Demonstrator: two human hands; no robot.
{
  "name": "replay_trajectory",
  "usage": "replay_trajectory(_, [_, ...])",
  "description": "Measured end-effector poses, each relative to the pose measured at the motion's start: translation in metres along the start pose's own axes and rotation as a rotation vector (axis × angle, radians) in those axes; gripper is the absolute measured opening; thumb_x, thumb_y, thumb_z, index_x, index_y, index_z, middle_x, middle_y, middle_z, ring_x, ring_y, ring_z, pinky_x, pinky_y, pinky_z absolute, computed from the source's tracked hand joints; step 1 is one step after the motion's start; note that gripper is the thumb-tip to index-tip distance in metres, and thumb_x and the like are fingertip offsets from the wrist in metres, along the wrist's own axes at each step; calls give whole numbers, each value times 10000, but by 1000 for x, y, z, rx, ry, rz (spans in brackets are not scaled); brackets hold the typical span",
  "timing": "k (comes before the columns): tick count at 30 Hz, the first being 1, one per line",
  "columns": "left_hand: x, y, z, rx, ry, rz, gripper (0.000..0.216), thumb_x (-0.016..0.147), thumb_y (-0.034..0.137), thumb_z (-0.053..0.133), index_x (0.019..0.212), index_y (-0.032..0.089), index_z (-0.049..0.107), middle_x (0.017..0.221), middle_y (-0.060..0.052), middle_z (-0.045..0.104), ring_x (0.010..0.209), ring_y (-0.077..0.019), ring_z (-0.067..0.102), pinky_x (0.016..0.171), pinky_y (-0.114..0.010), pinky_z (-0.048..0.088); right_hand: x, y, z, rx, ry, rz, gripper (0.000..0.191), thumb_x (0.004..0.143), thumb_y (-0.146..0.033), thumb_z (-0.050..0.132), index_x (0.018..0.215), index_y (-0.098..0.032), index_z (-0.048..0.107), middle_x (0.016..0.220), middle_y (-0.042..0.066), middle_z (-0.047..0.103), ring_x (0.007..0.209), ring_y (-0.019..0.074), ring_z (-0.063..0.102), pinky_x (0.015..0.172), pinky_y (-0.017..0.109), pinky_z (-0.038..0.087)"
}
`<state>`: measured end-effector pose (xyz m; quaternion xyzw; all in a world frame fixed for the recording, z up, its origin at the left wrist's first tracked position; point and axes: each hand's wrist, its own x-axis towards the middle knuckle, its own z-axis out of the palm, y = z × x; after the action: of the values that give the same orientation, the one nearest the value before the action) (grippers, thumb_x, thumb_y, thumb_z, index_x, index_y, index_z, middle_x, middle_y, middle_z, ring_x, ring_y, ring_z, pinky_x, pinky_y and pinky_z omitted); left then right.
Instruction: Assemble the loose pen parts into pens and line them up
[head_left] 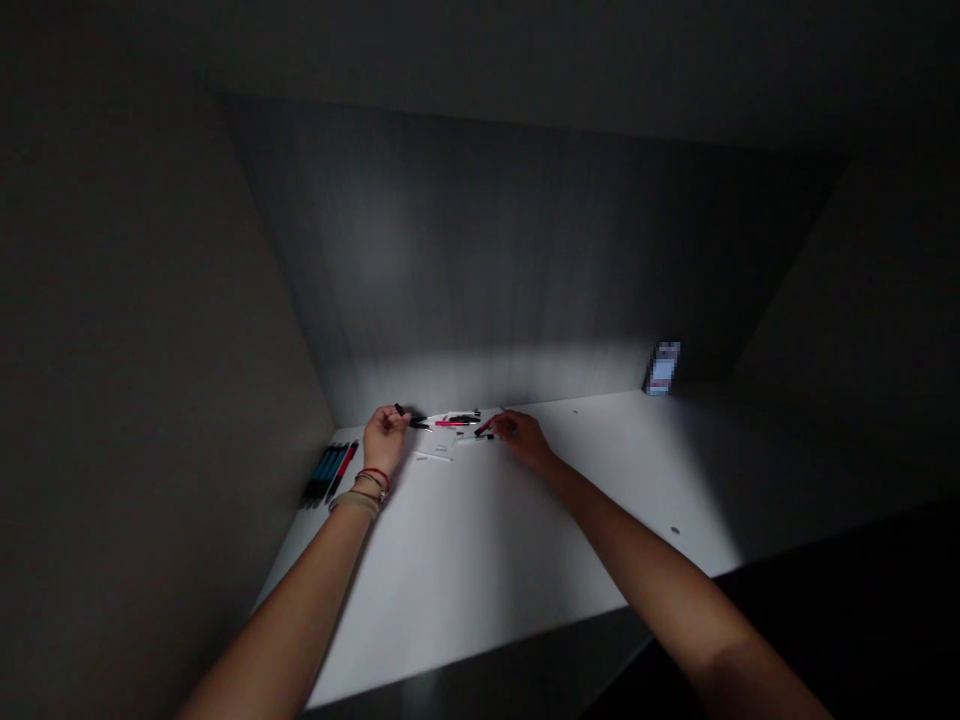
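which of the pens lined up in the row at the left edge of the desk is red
The red pen, at the right end of that row, nearest the left hand. The other pens beside it look blue or dark.

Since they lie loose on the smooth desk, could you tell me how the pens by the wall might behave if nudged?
The pens look slim and round, so probably apt to roll on the white desk. Likely light and stiff, easily scattered by either hand.

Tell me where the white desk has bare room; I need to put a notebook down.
The desk lies bare between the forearms and rightward toward the blurred object. It is crowded at the back wall, where the left hand and right hand flank loose pens, and beside the pen row.
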<state>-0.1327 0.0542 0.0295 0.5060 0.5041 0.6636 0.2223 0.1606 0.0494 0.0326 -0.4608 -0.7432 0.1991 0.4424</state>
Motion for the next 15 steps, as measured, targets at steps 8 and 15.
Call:
replay_trajectory(8, [-15, -13, -4, 716, -410, 293, 235, 944, 270, 474, 1097, 179, 628, 995, -135, 724, 947, -283, 674, 844, -378, 505, 1, -1, 1, 20, -51, 28, 199, 880, -255, 591, 869, -161, 766, 714, 33, 721, 667, 143, 615, 676, 234, 432])
replay_trajectory(15, [-14, -19, 5, 840, -522, 365, 297, 971, 253, 433, 1208, 174, 593, 1140, -158, 695, 1064, -282, 661, 935, -396, 505, 2, 0, 2, 0, -66, 34, 195, 888, -242, 592, 875, -161, 769, 748, 35, 731, 685, 146, 631, 675, 234, 435])
